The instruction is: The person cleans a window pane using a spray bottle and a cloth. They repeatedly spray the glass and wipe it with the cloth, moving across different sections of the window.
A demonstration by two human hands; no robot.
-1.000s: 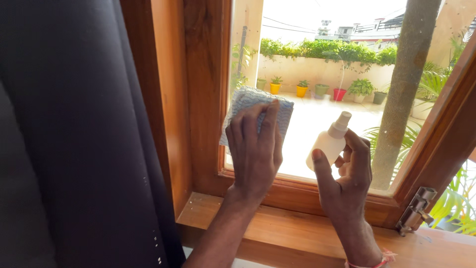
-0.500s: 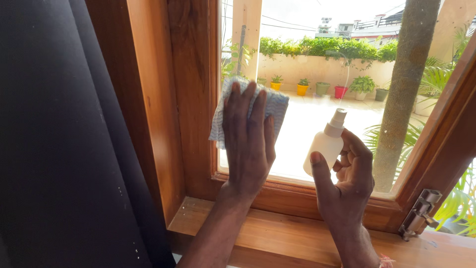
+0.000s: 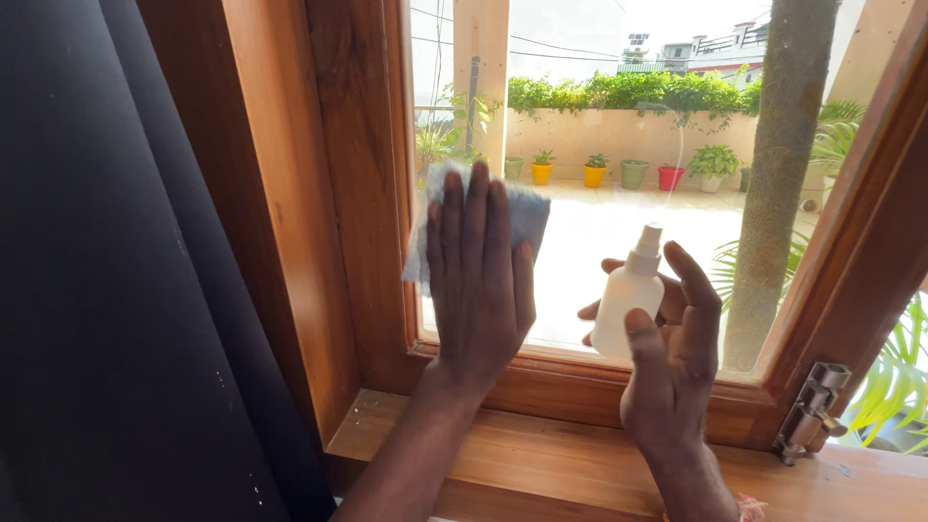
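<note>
While the left hand (image 3: 478, 280) lies flat with its fingers spread and pointing to twelve o'clock, it presses a pale blue cloth (image 3: 527, 215) against the window glass (image 3: 599, 232) at the pane's lower left corner, so it is open and pinning the cloth rather than gripping it. The cloth shows above and on both sides of the fingers, its left edge touching the wooden frame (image 3: 362, 193). At about three o'clock from that hand, near but apart, the right hand (image 3: 672, 358) is closed around a small white spray bottle (image 3: 623, 309). The bottle stands nearly upright, long axis running from six to twelve, with the nozzle on top, just in front of the glass. Below both hands runs the wooden sill (image 3: 541, 464); a metal latch (image 3: 812, 411) sits at the frame's lower right.
</note>
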